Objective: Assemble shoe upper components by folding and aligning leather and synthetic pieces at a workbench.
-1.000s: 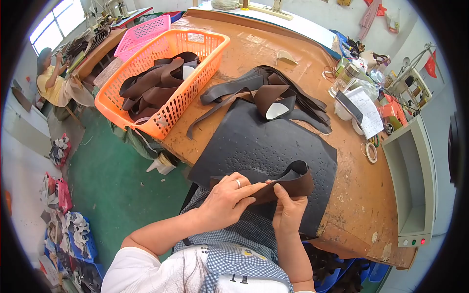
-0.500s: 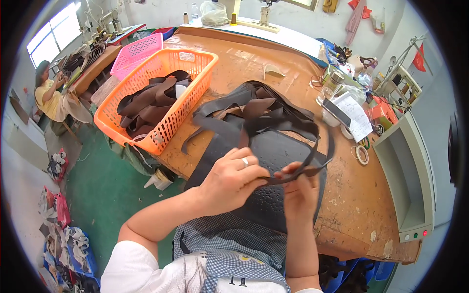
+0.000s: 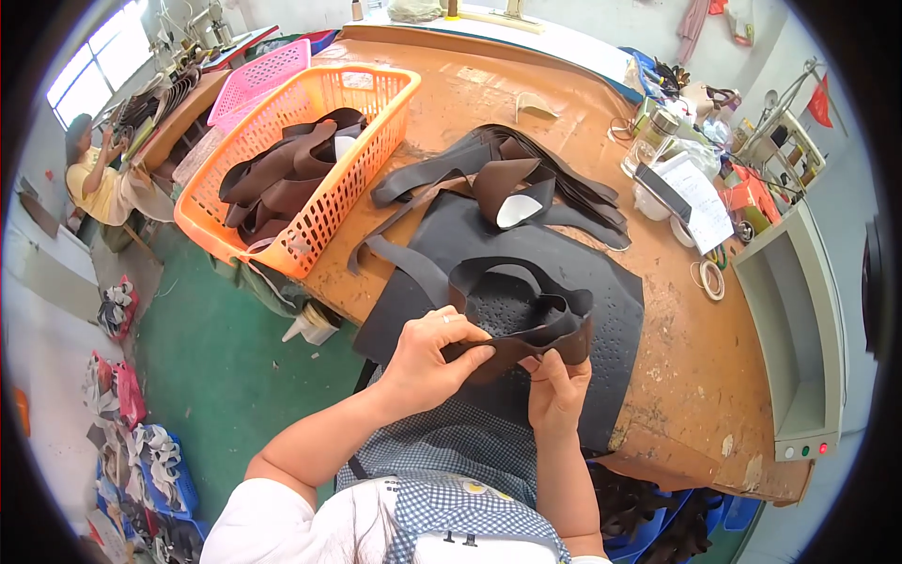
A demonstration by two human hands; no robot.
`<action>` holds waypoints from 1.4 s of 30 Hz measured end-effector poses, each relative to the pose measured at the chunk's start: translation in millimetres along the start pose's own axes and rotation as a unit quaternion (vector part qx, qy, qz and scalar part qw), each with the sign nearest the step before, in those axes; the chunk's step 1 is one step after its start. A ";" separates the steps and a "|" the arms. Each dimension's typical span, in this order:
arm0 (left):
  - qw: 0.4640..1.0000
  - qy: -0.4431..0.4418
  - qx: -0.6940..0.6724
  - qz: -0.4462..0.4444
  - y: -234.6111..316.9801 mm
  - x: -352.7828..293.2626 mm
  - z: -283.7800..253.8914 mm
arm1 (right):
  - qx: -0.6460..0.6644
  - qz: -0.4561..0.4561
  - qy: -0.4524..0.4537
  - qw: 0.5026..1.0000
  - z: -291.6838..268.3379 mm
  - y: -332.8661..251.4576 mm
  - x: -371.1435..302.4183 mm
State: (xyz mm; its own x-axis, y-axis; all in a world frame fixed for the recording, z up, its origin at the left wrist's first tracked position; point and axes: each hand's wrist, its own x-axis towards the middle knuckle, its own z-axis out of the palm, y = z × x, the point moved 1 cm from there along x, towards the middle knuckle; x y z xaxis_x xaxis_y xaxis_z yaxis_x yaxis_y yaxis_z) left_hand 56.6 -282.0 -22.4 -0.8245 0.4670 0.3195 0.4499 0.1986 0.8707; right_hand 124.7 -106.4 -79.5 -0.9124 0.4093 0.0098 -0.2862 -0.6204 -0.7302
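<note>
A dark brown, leather-like strip (image 3: 512, 352) is pinched between the thumb and fingers of my left hand (image 3: 425, 359). My right hand (image 3: 554, 390) grips the same strip a short way to the right. Beyond my fingers the strip bends round into a loose, wavy loop standing over a black pitted mat (image 3: 609, 324). At the mat's far edge lies a pile of similar dark strips (image 3: 564, 179), with a curled brown piece (image 3: 501, 191) showing a white underside patch. One grey-black strip end trails toward my left hand.
On the table's left, an orange basket (image 3: 387, 117) holds brown strips, with a pink basket (image 3: 258, 86) behind it. Tape rolls (image 3: 711, 280), a phone (image 3: 662, 191), papers and a jar crowd the right. A grey cabinet (image 3: 799, 329) borders the right edge. A person in yellow (image 3: 99, 183) sits far left.
The strip, blurred and swinging to the right before, now stands as a steadier loop over the mat. My hands have drawn slightly nearer to me, and the curled brown piece shows plainly.
</note>
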 end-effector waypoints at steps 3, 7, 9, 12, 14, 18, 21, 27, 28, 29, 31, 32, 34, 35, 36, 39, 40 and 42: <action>0.999 -0.028 -0.023 -0.017 4.8 1.4 -2.2 | -0.011 -0.011 -0.110 0.994 -1.1 -0.4 3.3; 0.998 -0.037 -0.034 -0.032 0.9 0.3 -5.1 | 0.084 0.088 -0.140 0.983 12.6 -14.3 4.6; 0.993 -0.050 -0.097 -0.048 -1.0 -1.0 -6.1 | 0.168 0.136 -0.143 0.966 10.6 -14.3 5.6; 0.990 -0.095 -0.100 -0.014 -3.6 -0.5 -8.0 | 0.323 0.180 -0.084 0.925 -10.9 5.1 7.6; 0.990 -0.099 -0.096 -0.014 -2.3 -0.7 -10.3 | 0.255 0.159 -0.163 0.940 -19.7 17.3 7.3; 0.992 -0.068 -0.107 -0.024 -1.8 -1.5 -9.8 | 0.155 0.119 -0.146 0.970 -6.0 20.7 6.1; 0.994 -0.073 -0.075 -0.005 -4.3 -4.4 -12.5 | 0.044 0.178 -0.062 0.981 26.3 4.6 5.0; 0.999 -0.035 -0.034 -0.014 -2.4 -12.5 -17.0 | 0.144 0.194 -0.091 0.966 8.4 2.0 0.6; 0.999 -0.035 -0.036 -0.010 -1.4 -12.0 -16.6 | 0.153 0.169 -0.158 0.961 -5.8 8.3 -1.4; 0.999 -0.031 -0.033 0.001 -0.4 -11.4 -16.2 | 0.151 0.166 -0.160 0.961 -19.2 11.7 -7.6; 0.999 -0.022 -0.024 0.006 -0.4 -12.0 -16.9 | 0.131 0.142 -0.150 0.969 -14.8 11.8 -13.0; 0.999 -0.027 -0.019 0.005 0.5 -11.0 -16.5 | 0.120 0.127 -0.176 0.969 -11.9 7.4 -13.7; 0.999 -0.035 -0.013 0.001 0.0 -12.7 -16.3 | 0.073 0.119 -0.166 0.976 13.4 -10.8 -12.4; 0.999 -0.041 -0.006 0.001 -1.1 -14.2 -16.6 | 0.025 0.110 -0.156 0.981 20.9 -14.6 -10.9; 0.999 -0.053 -0.003 0.006 -1.0 -13.5 -14.5 | 0.023 0.105 -0.152 0.982 14.3 -12.8 -8.6; 0.999 -0.034 0.026 0.013 1.4 -15.2 -11.9 | -0.048 0.075 -0.133 0.987 -0.4 -5.9 -0.9; 0.999 -0.033 0.027 0.014 1.6 -15.4 -11.0 | -0.081 0.044 -0.075 0.993 4.7 -5.6 -2.3; 0.999 -0.022 -0.005 -0.027 1.4 -16.3 -9.5 | -0.115 0.005 -0.007 0.993 9.3 -6.4 -5.8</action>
State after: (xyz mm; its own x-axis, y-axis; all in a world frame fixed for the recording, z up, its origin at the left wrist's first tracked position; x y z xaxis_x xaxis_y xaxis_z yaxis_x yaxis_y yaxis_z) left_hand 67.4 -297.6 -22.9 -0.8308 0.4942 0.2559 0.4024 0.2157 0.8897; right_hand 129.1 -111.0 -68.5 -0.9190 0.3941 0.0093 -0.2040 -0.4553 -0.8667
